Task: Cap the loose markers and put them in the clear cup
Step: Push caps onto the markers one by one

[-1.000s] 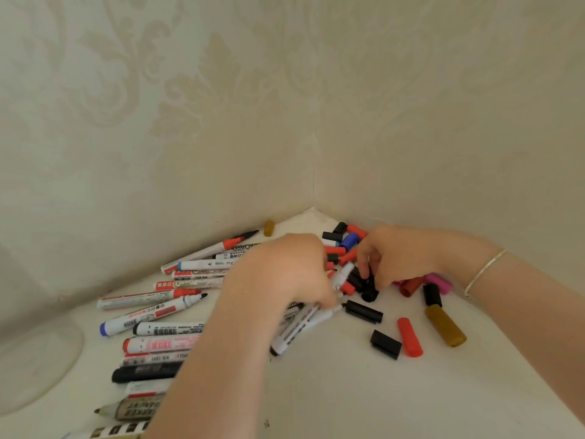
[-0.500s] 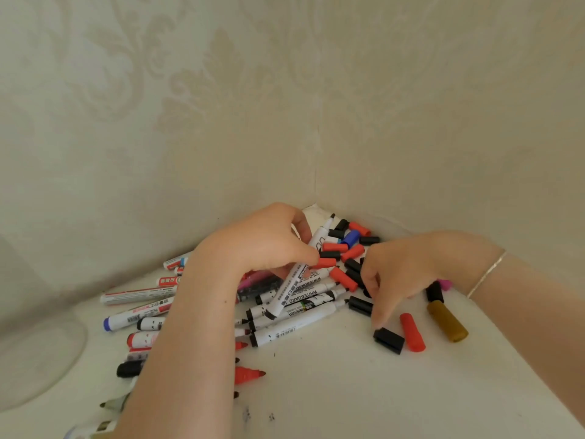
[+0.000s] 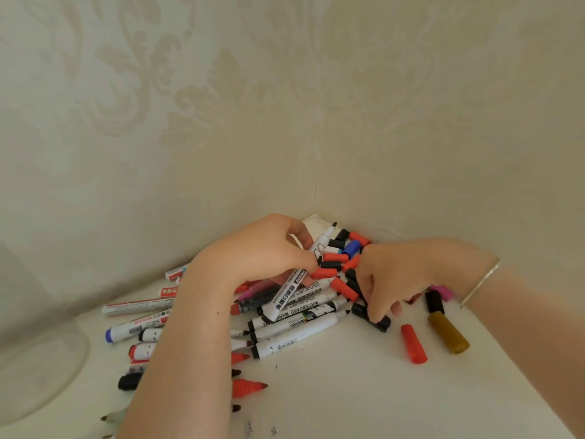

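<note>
Scanning from the left edge: caught the clear cup [image 3: 38,375] only as a blurred curved rim, well apart from both hands.
Left-side markers [image 3: 139,307]: lay uncapped in a rough row on the white tabletop [image 3: 332,394], partly hidden under the left forearm; red tips poked out on its right.
Left hand [image 3: 262,251]: curled round a white whiteboard marker [image 3: 292,288], held tilted, black tip pointing up toward the wall corner.
Middle pile: three white markers [image 3: 297,331] lay just below the held one, nearly parallel, black tips toward the right hand.
Loose caps [image 3: 340,258]: red, black and one blue, heaped between the two hands near the corner.
Right hand [image 3: 399,277]: fingers bent down, pinching a black cap [image 3: 381,323] against the table.
Far right: a red cap [image 3: 414,343] and an ochre cap [image 3: 448,332] lay side by side, apart from the heap; a pink cap and a black cap sat beneath the wrist, which wore a thin bracelet [image 3: 481,282].
</note>
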A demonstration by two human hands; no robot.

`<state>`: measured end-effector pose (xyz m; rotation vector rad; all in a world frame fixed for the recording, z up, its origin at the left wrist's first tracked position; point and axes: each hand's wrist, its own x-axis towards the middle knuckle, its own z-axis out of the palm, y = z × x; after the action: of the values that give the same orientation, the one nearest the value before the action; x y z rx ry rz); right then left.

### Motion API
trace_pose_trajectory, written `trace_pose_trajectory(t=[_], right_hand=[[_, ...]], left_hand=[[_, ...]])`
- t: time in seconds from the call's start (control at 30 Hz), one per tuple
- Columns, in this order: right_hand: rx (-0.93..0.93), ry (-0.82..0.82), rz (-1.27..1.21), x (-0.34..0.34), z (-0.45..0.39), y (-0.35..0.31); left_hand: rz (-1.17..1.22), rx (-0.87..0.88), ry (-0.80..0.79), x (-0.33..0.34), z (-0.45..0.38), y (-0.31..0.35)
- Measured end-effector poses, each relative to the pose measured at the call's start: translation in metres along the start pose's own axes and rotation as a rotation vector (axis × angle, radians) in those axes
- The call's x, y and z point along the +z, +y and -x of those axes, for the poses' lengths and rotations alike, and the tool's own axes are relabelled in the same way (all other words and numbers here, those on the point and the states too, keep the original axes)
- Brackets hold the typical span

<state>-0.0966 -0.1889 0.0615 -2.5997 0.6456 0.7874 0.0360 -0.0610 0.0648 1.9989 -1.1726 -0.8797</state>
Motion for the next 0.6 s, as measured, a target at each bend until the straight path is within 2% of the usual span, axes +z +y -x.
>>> trace_pose_trajectory(t=[0.13,0.27,0.33,0.47,0.6], right_hand=[[-0.092,0.194,-0.345,-0.012,0.007,0.013],[-0.142,0.250,-0.470,-0.009,0.002,0.017],[-0.194,0.334,-0.569,-0.008,0.001,0.016],[-0.230,0.572,-0.957,-0.012,-0.003,0.014],[-0.292,0.619,-1.372,-0.017,-0.008,0.008]], left_hand=[[-0.003,0.014,0.009,-0.006,0.004,-0.002],[0.028,0.005,0.013,-0.008,0.003,-0.005],[0.072,0.006,0.018,-0.010,0.003,-0.007],[0.178,0.010,0.064,-0.012,0.004,-0.007],[0.128,0.040,0.145,-0.015,0.005,-0.006]])
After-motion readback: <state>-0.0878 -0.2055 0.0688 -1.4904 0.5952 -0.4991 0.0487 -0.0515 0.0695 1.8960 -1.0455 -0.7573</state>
